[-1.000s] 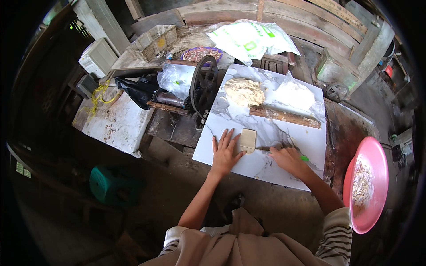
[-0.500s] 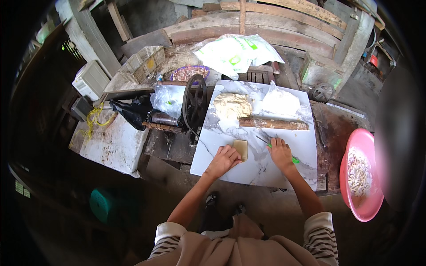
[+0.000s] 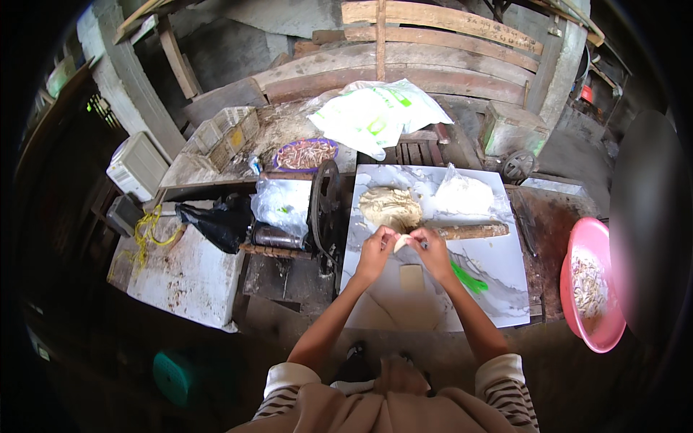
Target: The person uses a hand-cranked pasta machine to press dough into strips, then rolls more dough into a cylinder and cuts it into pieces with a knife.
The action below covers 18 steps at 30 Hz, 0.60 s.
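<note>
My left hand (image 3: 377,252) and my right hand (image 3: 432,254) are close together over the marble-patterned board (image 3: 498,289). Between their pinched fingers is a small pale, folded piece of dough wrapper (image 3: 401,243). Just below them on the board lies a square pale wrapper or stack of wrappers (image 3: 412,278). Beyond my hands sits a mound of creamy, pasty filling (image 3: 388,206). A wooden rolling pin (image 3: 476,231) lies past my right hand. Beside my right wrist is a bright green object (image 3: 469,277); its kind is unclear.
A white plastic bag (image 3: 463,196) rests at the board's far right. Left of the board stands a machine with a black wheel (image 3: 326,209). A pink basin (image 3: 570,289) with pale floury pieces is at right, a purple-rimmed tray (image 3: 307,167) and large white sacks (image 3: 382,115) behind.
Both hands have moved away from me and come together, now holding a folded wrapper. My right hand has left the green object. The whole view has shifted slightly.
</note>
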Motion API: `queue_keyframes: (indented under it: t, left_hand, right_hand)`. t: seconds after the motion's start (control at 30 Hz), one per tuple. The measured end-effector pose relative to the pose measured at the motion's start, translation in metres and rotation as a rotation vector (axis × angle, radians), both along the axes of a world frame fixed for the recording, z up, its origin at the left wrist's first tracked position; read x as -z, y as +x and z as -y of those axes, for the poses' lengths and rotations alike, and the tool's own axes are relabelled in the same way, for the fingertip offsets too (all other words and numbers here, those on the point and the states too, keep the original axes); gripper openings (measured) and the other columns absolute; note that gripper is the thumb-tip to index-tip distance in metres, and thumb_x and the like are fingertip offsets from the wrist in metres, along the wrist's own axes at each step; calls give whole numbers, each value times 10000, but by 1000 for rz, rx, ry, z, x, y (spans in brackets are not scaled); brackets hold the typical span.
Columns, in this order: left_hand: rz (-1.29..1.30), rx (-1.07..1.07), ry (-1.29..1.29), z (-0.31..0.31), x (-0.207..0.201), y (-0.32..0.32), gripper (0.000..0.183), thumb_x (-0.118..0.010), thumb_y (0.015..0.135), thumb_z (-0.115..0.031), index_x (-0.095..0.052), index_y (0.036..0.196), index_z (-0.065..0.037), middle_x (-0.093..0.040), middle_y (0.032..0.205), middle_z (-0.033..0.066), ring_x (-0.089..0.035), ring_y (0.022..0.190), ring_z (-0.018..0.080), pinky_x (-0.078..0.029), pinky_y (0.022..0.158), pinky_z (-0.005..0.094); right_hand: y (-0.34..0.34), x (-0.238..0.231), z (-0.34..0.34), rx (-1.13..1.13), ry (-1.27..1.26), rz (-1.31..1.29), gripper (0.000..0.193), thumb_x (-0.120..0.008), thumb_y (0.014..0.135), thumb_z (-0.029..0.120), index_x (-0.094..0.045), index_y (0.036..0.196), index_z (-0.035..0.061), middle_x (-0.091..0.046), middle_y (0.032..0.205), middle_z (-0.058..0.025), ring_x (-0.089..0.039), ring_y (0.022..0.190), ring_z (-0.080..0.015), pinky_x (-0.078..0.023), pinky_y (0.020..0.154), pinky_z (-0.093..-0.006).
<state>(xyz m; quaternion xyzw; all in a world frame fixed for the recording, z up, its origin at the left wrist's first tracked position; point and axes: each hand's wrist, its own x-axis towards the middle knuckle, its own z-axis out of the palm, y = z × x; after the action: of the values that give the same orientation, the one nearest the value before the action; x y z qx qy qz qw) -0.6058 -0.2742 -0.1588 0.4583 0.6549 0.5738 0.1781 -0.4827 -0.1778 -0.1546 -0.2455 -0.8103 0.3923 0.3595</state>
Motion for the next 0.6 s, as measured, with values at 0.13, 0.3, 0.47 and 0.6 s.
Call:
queue_keyframes:
  t: [0.13, 0.3, 0.47, 0.6]
  left_hand:
    - [-50, -163, 72, -33, 4, -35, 214, -671, 767, -174, -544, 857, -28, -608, 729, 92, -570, 673, 180, -448, 598, 299]
    - [-208, -271, 18, -50, 26, -60, 326, -737, 683, -229, -492, 833, -76, -512, 755, 49, -511, 761, 233, -403, 659, 381]
    - [-256, -259, -29, -54, 31, -56, 330, -714, 703, -272, -475, 834, -86, -466, 827, 52, -480, 807, 253, -358, 692, 411]
    - [-228, -173, 54, -39, 36, -51, 287, -681, 742, -239, -476, 838, -62, -455, 829, 80, -475, 796, 266, -360, 696, 405]
  right_hand:
    - [-43, 1, -25, 220, 95, 277, 248, -723, 696, 269, -606, 804, 78, -555, 863, -79, -481, 844, -248, -376, 742, -421]
    - [-67, -1, -27, 505, 53, 458, 541, -774, 601, 343, -463, 973, 102, -394, 1006, -96, -357, 990, -298, -283, 781, -475]
    - [-69, 6, -21, 612, 133, 437, 600, -779, 597, 324, -422, 1018, 89, -384, 1024, -109, -361, 1000, -305, -291, 781, -460]
    - [-44, 7, -4, 542, 292, 230, 361, -694, 687, 121, -480, 974, 79, -432, 960, -129, -408, 948, -320, -327, 782, -430]
